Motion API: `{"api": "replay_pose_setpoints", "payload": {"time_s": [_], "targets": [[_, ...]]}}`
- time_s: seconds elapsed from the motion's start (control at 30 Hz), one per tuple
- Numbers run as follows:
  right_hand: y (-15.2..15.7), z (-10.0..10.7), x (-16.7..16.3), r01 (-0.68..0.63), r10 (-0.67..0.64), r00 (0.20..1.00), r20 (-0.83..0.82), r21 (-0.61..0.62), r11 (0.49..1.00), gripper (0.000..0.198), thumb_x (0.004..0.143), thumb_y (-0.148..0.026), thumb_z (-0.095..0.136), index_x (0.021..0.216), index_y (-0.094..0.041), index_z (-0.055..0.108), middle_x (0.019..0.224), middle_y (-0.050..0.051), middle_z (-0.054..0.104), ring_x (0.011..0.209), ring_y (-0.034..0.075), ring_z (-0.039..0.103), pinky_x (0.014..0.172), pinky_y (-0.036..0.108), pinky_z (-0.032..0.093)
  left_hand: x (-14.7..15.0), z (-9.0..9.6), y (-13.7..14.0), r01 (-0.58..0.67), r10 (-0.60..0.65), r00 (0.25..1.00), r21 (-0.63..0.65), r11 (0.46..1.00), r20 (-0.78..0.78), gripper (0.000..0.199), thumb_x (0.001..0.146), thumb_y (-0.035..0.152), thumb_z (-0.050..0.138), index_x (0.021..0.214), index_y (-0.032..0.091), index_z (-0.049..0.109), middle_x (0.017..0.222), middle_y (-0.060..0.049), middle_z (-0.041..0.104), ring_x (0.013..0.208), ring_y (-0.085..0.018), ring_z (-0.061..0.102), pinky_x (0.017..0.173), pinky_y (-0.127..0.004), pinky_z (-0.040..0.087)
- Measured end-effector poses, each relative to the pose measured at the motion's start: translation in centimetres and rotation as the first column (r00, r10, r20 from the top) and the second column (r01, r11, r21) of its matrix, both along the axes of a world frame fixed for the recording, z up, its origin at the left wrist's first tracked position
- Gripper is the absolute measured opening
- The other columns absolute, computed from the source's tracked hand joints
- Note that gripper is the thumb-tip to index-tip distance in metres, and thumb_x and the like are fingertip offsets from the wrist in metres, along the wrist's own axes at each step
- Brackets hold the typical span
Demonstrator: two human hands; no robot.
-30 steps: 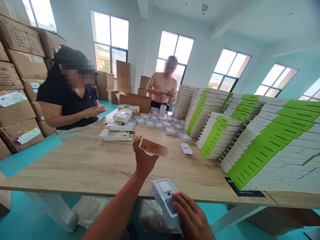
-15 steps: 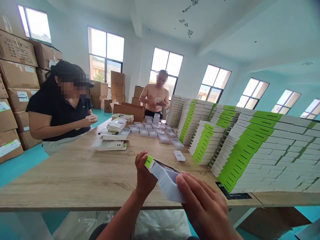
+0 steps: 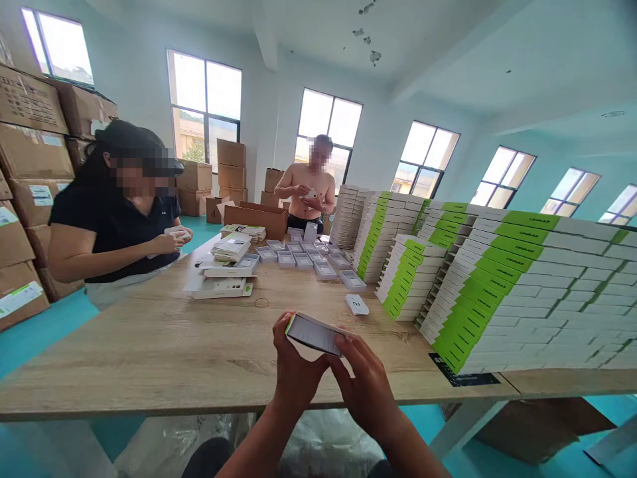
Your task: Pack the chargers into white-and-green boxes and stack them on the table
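Above the tabletop (image 3: 149, 362), toward its near edge, left hand (image 3: 297, 373) and right hand (image 3: 367, 385) pinch a carton (image 3: 304, 350), pale insert (image 3: 316, 334) inside, mouth unclosed, with boxes (image 3: 497, 279) stacked rightward and trays (image 3: 325, 269) unboxed toward the far edge.

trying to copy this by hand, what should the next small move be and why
I'd probably fold the open side of the small box shut: the left hand and right hand both hold it, a pale insert appears to sit inside, and that side is uncovered.
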State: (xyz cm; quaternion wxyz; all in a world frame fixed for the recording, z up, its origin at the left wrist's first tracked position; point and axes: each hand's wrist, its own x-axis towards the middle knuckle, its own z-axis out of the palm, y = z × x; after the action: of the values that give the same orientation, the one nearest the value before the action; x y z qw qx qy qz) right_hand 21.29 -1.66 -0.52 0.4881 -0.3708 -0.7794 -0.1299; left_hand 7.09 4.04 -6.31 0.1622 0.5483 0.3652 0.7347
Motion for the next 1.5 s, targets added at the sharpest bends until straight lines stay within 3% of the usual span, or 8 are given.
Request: {"api": "replay_pose_setpoints", "payload": {"time_s": [0.2, 0.37, 0.63, 0.77, 0.93, 1.1, 1.3, 1.5], "targets": [[1.4, -3.0, 2.2, -0.272, 0.163, 0.931, -0.327, -0.320, 0.908, 0.049, 0.101, -0.029, 0.057, 0.147, -0.027, 0.041, 0.126, 0.012, 0.071, 0.111, 0.022, 0.071, 0.091, 0.039, 0.063, -4.2, -1.8, -2.8, 0.332, -0.335, 0.942, -0.162, 0.929, 0.010, 0.041, 0.096, 0.034, 0.064, 0.135, 0.029, 0.055, 0.128, -0.013, 0.069, 0.112, -0.030, 0.072, 0.089, -0.046, 0.065], [2.4, -4.9, 3.2, -0.285, 0.179, 0.941, -0.288, -0.385, 0.878, 0.049, 0.100, -0.028, 0.058, 0.146, -0.028, 0.043, 0.132, 0.012, 0.065, 0.115, 0.021, 0.067, 0.096, 0.037, 0.060, -7.0, -1.4, -1.6, 0.456, -0.490, 0.855, -0.203, 0.866, -0.170, 0.057, 0.094, 0.027, 0.066, 0.147, 0.037, 0.048, 0.125, -0.010, 0.073, 0.107, -0.030, 0.075, 0.080, -0.045, 0.068], [2.4, -3.6, 3.5, -0.294, 0.303, 0.952, -0.030, -0.350, 0.889, 0.024, 0.097, -0.018, 0.058, 0.120, -0.023, 0.064, 0.119, 0.011, 0.063, 0.102, 0.020, 0.067, 0.084, 0.032, 0.062, -10.0, 2.7, -0.9, 0.343, -0.322, 0.574, -0.136, 0.929, -0.753, 0.039, 0.095, 0.022, 0.061, 0.132, 0.035, 0.063, 0.121, -0.009, 0.072, 0.098, -0.025, 0.076, 0.079, -0.033, 0.065], [2.3, -2.9, 3.3, -0.287, 0.284, 0.958, -0.049, -0.254, 0.924, 0.027, 0.094, -0.012, 0.063, 0.117, -0.024, 0.066, 0.138, 0.013, 0.050, 0.115, 0.023, 0.062, 0.094, 0.039, 0.059, -9.6, 4.0, -1.6, 0.294, -0.214, 0.599, -0.037, 0.955, -0.771, 0.027, 0.099, 0.015, 0.052, 0.118, 0.026, 0.067, 0.128, -0.013, 0.067, 0.107, -0.023, 0.072, 0.083, -0.029, 0.062], [1.9, -2.2, 3.1, -0.384, 0.377, 0.923, -0.075, -0.165, 0.908, 0.047, 0.090, -0.001, 0.063, 0.127, -0.029, 0.053, 0.111, 0.006, 0.067, 0.112, 0.021, 0.063, 0.094, 0.039, 0.057, -9.5, 3.7, -2.5, 0.372, -0.247, 0.645, 0.016, 0.928, -0.723, 0.026, 0.097, 0.002, 0.051, 0.113, 0.022, 0.058, 0.128, -0.011, 0.069, 0.127, -0.020, 0.062, 0.103, -0.030, 0.054], [1.3, -0.1, 2.3, -0.332, 0.320, 0.942, -0.097, -0.380, 0.863, 0.009, 0.092, -0.022, 0.070, 0.099, -0.024, 0.065, 0.117, 0.009, 0.068, 0.113, 0.024, 0.064, 0.095, 0.039, 0.055, -9.4, 5.1, -3.3, 0.338, -0.333, 0.606, -0.145, 0.930, -0.722, 0.021, 0.097, 0.016, 0.059, 0.114, 0.025, 0.067, 0.134, -0.009, 0.066, 0.122, -0.022, 0.065, 0.099, -0.031, 0.055], [1.1, 0.9, 0.9, -0.275, 0.087, 0.942, -0.323, -0.597, 0.753, 0.008, 0.095, -0.032, 0.068, 0.093, -0.024, 0.068, 0.108, 0.004, 0.078, 0.090, 0.018, 0.071, 0.079, 0.030, 0.055, -7.2, 7.0, -3.8, 0.148, -0.411, 0.784, -0.503, 0.851, -0.465, 0.016, 0.094, 0.036, 0.065, 0.105, 0.027, 0.071, 0.114, -0.002, 0.076, 0.081, -0.016, 0.074, 0.050, -0.019, 0.053], [1.2, 0.8, 1.0, -0.317, 0.099, 0.923, -0.372, -0.588, 0.744, 0.009, 0.094, -0.031, 0.068, 0.090, -0.024, 0.071, 0.106, 0.004, 0.080, 0.087, 0.017, 0.074, 0.076, 0.028, 0.057, -6.8, 6.9, -3.6, 0.273, -0.447, 0.811, -0.434, 0.859, -0.376, 0.018, 0.094, 0.033, 0.065, 0.099, 0.027, 0.081, 0.114, -0.003, 0.078, 0.102, -0.020, 0.074, 0.080, -0.025, 0.062]]}}
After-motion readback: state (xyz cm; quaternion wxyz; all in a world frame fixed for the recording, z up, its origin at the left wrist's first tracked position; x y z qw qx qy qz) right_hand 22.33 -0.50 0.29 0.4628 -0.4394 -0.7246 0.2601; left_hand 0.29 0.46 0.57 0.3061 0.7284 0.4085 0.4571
